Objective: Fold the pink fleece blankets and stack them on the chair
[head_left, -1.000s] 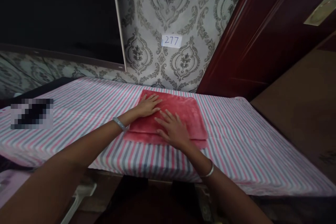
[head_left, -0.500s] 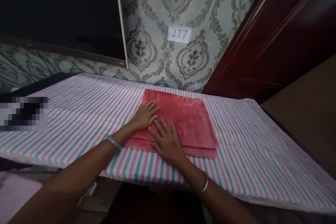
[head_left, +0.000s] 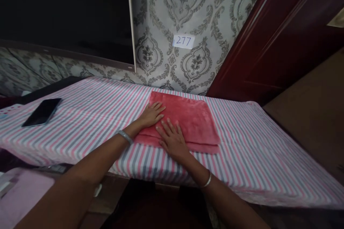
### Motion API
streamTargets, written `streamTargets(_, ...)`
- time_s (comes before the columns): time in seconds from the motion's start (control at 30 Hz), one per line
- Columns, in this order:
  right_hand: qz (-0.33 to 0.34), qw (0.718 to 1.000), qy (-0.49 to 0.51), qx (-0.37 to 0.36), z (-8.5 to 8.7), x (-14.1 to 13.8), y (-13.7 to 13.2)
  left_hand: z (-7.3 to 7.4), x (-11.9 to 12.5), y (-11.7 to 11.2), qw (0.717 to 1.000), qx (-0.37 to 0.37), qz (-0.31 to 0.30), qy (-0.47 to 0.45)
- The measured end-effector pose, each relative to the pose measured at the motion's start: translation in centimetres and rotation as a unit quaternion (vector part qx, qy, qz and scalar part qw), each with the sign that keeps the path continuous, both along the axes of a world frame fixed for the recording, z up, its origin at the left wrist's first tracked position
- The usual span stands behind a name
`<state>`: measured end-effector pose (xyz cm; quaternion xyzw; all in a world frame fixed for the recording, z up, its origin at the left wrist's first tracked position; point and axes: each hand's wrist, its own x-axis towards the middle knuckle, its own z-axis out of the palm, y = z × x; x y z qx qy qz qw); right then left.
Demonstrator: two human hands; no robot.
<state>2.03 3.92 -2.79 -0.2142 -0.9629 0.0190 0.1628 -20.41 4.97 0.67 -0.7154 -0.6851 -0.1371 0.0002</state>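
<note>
A plush pinkish-red cloth (head_left: 195, 120), folded into a rough rectangle, lies on the striped tablecloth (head_left: 249, 143). Its layered folded edge faces me. My left hand (head_left: 152, 115) rests flat on its left part with the fingers stretched out. Just right of it, my right hand (head_left: 174, 139) presses on the front middle of the cloth, fingers spread. Neither hand grips anything. Each wrist wears a bangle.
A phone (head_left: 43, 112) lies on the table's left part. Behind the table stand a dark TV screen (head_left: 64, 14) and a patterned wall with a paper label "277" (head_left: 184, 41). A dark red wooden panel (head_left: 258, 53) rises at the back right.
The camera view has shifted slightly, bringing the phone on the left into clear sight. Both hands stay flat on the folded cloth in nearly the same places.
</note>
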Motion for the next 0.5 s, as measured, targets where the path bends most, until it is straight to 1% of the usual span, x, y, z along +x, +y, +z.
streamTargets(0.1,0.039,0.999,-0.009,-0.034,1.0,1.7,0.2,1.0,0.0,-0.3,1.0,-0.027,0.002,-0.013)
streamTargets(0.17,0.049,0.998,0.011,-0.048,2.3,3.5,1.6,1.7,0.3,-0.8,0.999,-0.037,0.021,-0.017)
streamTargets(0.2,0.035,0.998,0.031,-0.046,3.0,4.5,2.7,2.0,0.6,-1.1,0.999,-0.035,0.03,-0.013)
streamTargets(0.23,0.002,0.998,0.053,-0.039,3.7,5.5,3.9,2.2,0.9,-1.4,0.999,-0.028,0.035,-0.005)
streamTargets(0.3,-0.089,0.992,0.084,-0.016,4.5,7.5,6.5,2.1,1.6,-2.1,0.999,-0.006,0.031,0.015)
streamTargets(0.33,-0.134,0.987,0.089,-0.006,4.5,8.4,7.7,1.9,1.9,-2.4,0.999,0.005,0.024,0.025)
streamTargets(0.4,-0.198,0.977,0.077,0.007,3.5,9.7,9.5,1.1,2.3,-2.8,0.999,0.018,0.014,0.039)
streamTargets(0.43,-0.213,0.975,0.067,0.008,2.6,10.2,10.1,0.6,2.3,-2.9,0.999,0.021,0.012,0.043)
streamTargets(0.5,-0.217,0.975,0.054,0.005,0.5,10.8,10.5,-0.3,2.3,-3.1,0.999,0.022,0.01,0.046)
